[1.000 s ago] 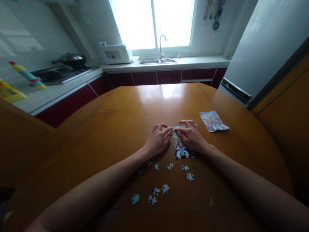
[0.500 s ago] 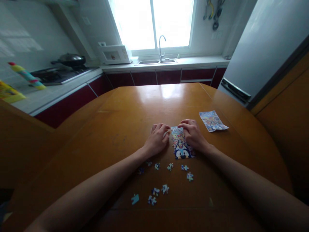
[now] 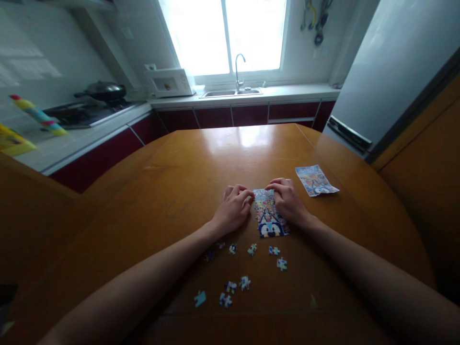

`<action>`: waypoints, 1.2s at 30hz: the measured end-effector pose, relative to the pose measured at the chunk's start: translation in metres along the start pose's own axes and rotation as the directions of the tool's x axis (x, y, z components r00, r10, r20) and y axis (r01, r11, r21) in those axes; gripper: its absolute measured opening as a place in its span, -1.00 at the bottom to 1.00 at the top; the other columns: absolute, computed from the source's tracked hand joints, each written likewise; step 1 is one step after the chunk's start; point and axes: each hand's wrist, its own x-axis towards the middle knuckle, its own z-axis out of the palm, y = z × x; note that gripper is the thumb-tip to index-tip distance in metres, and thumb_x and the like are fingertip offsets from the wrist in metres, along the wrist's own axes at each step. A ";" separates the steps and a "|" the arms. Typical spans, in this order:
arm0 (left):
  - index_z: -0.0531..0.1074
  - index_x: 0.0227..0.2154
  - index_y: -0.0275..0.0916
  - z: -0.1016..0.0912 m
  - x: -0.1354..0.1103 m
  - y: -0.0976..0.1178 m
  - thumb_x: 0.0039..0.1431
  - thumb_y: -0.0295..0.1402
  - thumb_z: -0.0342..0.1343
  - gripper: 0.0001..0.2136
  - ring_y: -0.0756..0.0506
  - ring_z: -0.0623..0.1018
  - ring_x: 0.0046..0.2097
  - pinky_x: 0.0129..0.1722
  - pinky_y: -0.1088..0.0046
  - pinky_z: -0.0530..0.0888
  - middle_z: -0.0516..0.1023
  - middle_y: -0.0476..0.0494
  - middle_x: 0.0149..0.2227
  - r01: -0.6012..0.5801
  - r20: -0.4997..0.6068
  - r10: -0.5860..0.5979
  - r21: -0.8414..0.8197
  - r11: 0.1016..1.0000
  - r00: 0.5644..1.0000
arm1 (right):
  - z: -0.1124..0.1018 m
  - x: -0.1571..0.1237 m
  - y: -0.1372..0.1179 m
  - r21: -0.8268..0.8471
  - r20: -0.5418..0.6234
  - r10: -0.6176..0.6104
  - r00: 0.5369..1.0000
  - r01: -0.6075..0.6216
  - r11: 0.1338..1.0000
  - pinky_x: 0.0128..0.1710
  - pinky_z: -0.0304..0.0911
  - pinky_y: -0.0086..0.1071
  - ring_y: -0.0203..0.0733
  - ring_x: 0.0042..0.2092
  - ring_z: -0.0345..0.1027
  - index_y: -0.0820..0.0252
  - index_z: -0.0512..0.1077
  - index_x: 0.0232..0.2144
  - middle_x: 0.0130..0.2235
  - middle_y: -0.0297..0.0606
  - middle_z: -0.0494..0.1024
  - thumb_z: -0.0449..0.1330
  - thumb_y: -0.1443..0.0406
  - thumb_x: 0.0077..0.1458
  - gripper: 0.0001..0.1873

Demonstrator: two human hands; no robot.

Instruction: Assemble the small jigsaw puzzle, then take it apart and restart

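Note:
A partly assembled jigsaw puzzle lies flat on the wooden table, with a blue cartoon dog face at its near end. At its upper left edge is my left hand, fingers curled and pinched on what looks like a small puzzle piece, mostly hidden. My right hand lies over the puzzle's right side, its bent fingers pressing on the upper right edge. Nearer to me several loose pieces are scattered, among them a teal piece, a pale piece and another piece.
A creased picture sheet lies right of my right hand. The table has a rounded edge. Beyond it are a sink, a microwave, a stove with a black pan, and a fridge to the right.
The pale, orange-tinged piece that showed at my left fingertips is now almost hidden, with the fingers at the puzzle's edge. My right hand stays put. The whole view has shifted slightly.

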 end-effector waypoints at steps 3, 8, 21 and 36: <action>0.47 -0.01 -0.09 0.000 0.000 0.000 0.27 -0.47 0.01 -0.71 -0.19 0.29 0.05 0.16 0.15 0.33 0.39 -0.14 -0.02 -0.012 0.005 0.012 0.005 1.000 1.000 | 0.000 0.000 -0.001 0.004 -0.004 0.002 1.000 -0.002 1.000 0.07 0.19 -0.10 0.00 0.02 0.25 0.12 0.58 -0.29 -0.12 -0.15 0.51 0.01 0.44 0.13 -0.66; 0.45 0.06 -0.03 -0.001 0.000 0.001 0.30 -0.41 0.02 -0.68 -0.21 0.27 0.06 0.17 0.12 0.32 0.37 -0.14 -0.01 -0.036 0.037 0.034 0.044 0.998 0.999 | 0.000 0.000 -0.002 0.005 -0.008 0.000 1.000 0.000 1.000 0.07 0.19 -0.11 0.00 0.02 0.26 0.14 0.58 -0.29 -0.11 -0.13 0.50 0.01 0.44 0.14 -0.66; 0.45 0.03 0.08 0.004 0.009 -0.007 0.32 -0.33 0.03 -0.72 -0.23 0.28 0.09 0.16 0.03 0.26 0.34 -0.08 0.04 0.067 0.085 -0.065 -0.019 0.998 0.994 | 0.002 0.000 0.002 0.031 -0.044 -0.006 0.999 0.007 1.000 0.07 0.19 -0.11 -0.01 0.00 0.26 0.13 0.58 -0.30 -0.13 -0.14 0.51 -0.02 0.47 0.12 -0.63; 0.53 -0.06 -0.01 0.002 0.004 -0.005 0.20 -0.61 -0.01 -0.60 -0.18 0.29 0.04 0.17 0.14 0.31 0.34 -0.11 -0.04 0.039 -0.012 -0.040 -0.094 0.995 0.999 | 0.001 0.002 0.006 0.059 -0.055 0.017 0.998 -0.014 0.998 0.06 0.21 -0.13 -0.02 0.00 0.27 0.13 0.57 -0.32 -0.15 -0.14 0.51 -0.02 0.48 0.10 -0.63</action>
